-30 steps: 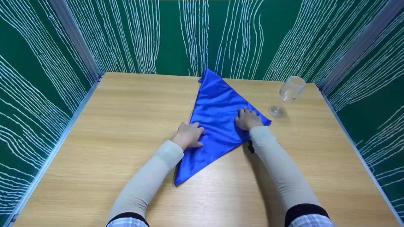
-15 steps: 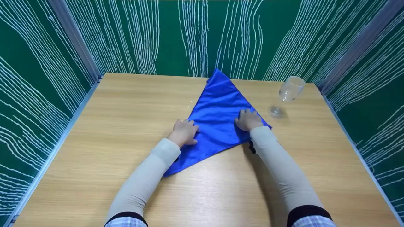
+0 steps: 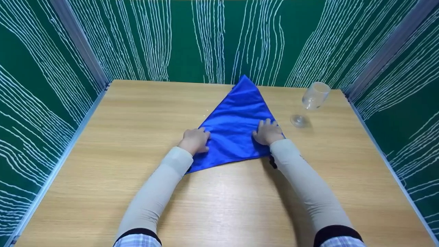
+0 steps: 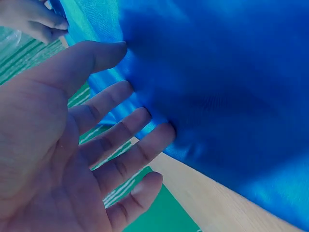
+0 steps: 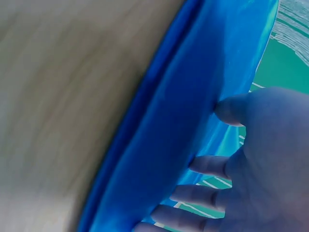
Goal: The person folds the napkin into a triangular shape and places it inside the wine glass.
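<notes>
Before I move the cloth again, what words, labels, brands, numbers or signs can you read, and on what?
None readable.
Cloth: no text visible.
Glass: any marking is too small to read.
White-lined walls: no letters or numbers.

Pretty basic setup: light wood-grain table [image 3: 144, 106] with dark green walls [image 3: 181, 44] around its left, right and far sides, streaked with wobbly white lines [image 3: 219, 34]. Greyish posts [image 3: 79, 44] at both far corners, soft glare [image 3: 223, 195] on the near tabletop.
</notes>
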A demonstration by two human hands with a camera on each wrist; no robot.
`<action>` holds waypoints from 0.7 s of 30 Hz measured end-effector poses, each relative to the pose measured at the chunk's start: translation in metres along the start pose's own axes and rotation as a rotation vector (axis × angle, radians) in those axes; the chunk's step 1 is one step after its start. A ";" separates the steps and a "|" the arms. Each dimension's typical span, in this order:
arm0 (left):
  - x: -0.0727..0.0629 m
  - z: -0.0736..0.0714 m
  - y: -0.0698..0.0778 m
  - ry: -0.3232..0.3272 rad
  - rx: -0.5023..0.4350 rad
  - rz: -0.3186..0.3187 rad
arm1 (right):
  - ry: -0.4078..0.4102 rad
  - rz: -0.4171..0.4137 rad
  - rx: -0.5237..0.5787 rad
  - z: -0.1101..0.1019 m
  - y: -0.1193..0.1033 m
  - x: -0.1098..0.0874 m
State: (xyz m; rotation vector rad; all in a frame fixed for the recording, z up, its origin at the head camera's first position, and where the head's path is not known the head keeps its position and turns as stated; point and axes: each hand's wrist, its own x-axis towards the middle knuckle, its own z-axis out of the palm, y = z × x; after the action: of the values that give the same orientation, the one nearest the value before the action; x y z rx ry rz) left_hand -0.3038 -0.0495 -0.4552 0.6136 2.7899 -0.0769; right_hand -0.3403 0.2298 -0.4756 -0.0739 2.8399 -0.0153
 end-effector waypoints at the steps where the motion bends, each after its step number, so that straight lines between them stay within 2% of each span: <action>1: 0.000 0.000 -0.001 0.006 -0.004 -0.003 | -0.004 0.000 -0.009 0.000 -0.001 -0.001; 9: 0.001 -0.001 -0.009 0.028 -0.028 -0.030 | -0.036 0.005 -0.066 0.001 -0.009 -0.011; 17: 0.004 0.000 -0.013 0.049 -0.072 -0.081 | 0.025 -0.033 -0.122 0.006 -0.018 -0.021; 21: 0.008 0.001 -0.014 0.043 -0.085 -0.100 | 0.013 -0.025 -0.131 0.006 -0.023 -0.025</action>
State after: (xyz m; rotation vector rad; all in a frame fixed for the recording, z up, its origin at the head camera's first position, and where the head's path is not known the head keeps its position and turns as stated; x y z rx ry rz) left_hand -0.3168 -0.0590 -0.4584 0.4599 2.8476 0.0351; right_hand -0.3132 0.2084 -0.4732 -0.1385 2.8500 0.1657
